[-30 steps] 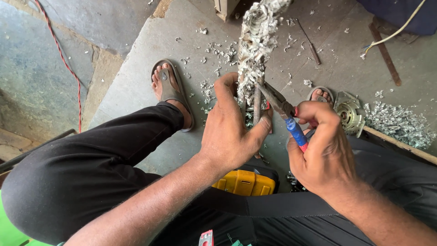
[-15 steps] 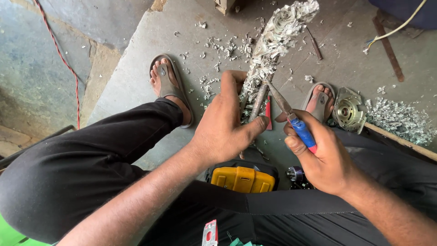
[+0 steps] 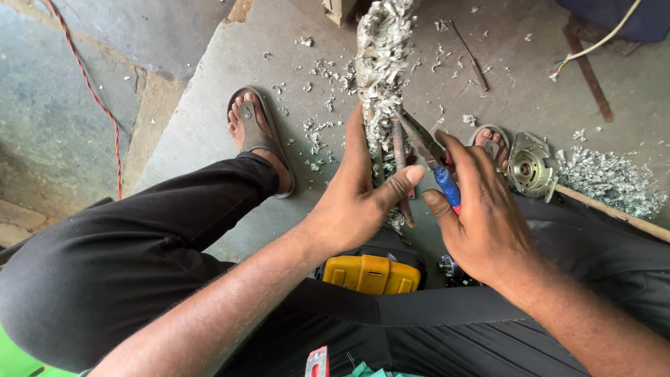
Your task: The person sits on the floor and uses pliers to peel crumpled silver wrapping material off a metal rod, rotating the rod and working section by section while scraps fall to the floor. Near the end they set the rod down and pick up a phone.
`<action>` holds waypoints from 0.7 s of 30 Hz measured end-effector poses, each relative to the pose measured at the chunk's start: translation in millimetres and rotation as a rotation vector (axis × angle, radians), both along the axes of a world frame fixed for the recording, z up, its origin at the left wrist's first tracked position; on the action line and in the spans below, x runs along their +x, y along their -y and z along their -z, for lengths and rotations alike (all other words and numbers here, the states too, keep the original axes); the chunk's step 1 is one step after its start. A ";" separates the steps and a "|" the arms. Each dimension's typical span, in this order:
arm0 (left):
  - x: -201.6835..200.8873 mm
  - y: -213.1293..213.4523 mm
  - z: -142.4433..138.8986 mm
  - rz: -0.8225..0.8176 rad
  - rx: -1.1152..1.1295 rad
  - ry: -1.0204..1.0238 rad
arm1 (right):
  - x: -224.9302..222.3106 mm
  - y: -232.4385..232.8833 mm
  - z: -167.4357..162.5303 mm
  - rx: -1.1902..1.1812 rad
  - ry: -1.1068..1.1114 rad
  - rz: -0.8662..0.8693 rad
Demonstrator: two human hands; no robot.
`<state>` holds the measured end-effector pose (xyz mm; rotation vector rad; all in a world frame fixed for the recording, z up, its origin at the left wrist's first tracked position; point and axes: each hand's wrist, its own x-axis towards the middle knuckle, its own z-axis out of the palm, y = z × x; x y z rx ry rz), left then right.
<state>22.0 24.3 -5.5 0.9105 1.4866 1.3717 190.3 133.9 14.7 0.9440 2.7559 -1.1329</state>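
While both hands grip, left hand (image 3: 356, 202) clasping shredded silvery bundle (image 3: 382, 63), right hand (image 3: 481, 209) squeezing blue-handled pliers (image 3: 431, 157).

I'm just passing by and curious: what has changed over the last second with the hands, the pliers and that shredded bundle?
Little changed. The right hand shifted its grip on the blue-handled pliers, whose tip stays at the shredded bundle. The left hand stays around the bundle's lower end, thumb stretched toward the pliers. The view shifted a bit. Both sandalled feet, the yellow tool and the round metal part stayed put.
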 end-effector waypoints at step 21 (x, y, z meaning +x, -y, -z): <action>-37.1 -5.1 -35.2 0.244 -0.261 0.374 | 23.5 -3.0 0.7 -0.400 -0.137 0.057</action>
